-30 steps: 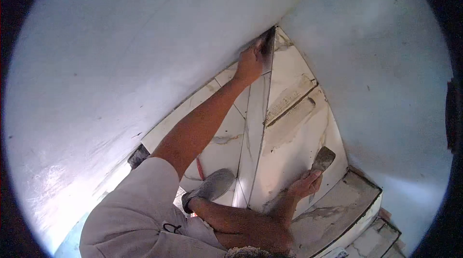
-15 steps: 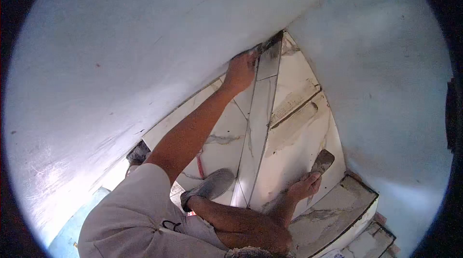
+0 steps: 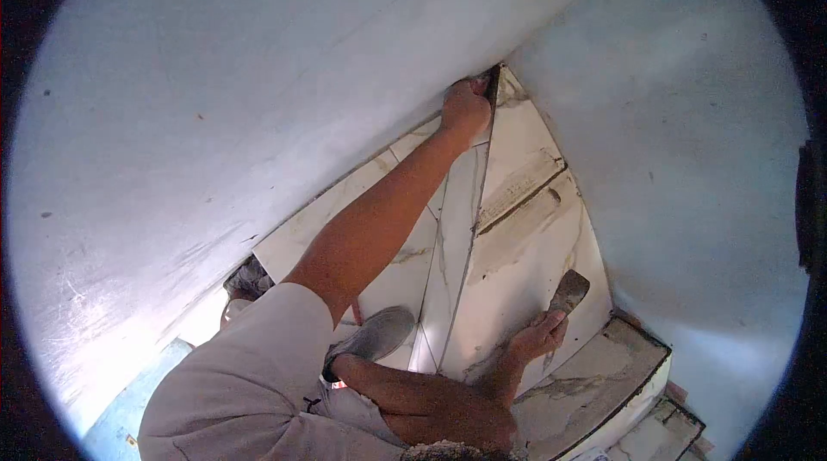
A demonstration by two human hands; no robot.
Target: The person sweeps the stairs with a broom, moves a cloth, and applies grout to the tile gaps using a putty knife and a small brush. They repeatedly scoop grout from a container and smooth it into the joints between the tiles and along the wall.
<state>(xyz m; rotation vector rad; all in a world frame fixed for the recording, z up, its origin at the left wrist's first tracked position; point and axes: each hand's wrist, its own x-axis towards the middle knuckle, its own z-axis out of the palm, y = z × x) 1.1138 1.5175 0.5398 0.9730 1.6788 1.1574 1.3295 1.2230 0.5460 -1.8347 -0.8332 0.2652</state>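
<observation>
My left hand (image 3: 468, 109) reaches far up into the narrow corner where the tiled step meets the wall. Its fingers are bent inward against a dark gap (image 3: 494, 82) at the tip of the tiles. What they grip, if anything, is hidden. Lower right, my right hand (image 3: 538, 336) is closed round a putty knife (image 3: 569, 289), its wide dirty blade pointing up and right above the marbled tile (image 3: 517, 289). A dark strip of mortar (image 3: 521, 201) crosses that tile. Between my arms, a narrow tile strip (image 3: 452, 237) runs toward the corner.
Pale walls (image 3: 258, 73) close in on the left, with another wall (image 3: 689, 159) on the right. Lower tiled steps (image 3: 594, 383) descend at bottom right. My grey shoe (image 3: 379, 332) rests on the tiles, beside a red object (image 3: 357, 312) partly behind my arm.
My left hand has moved up and right, deeper into the corner, covering more of the dark gap. My right hand still holds the putty knife in nearly the same place.
</observation>
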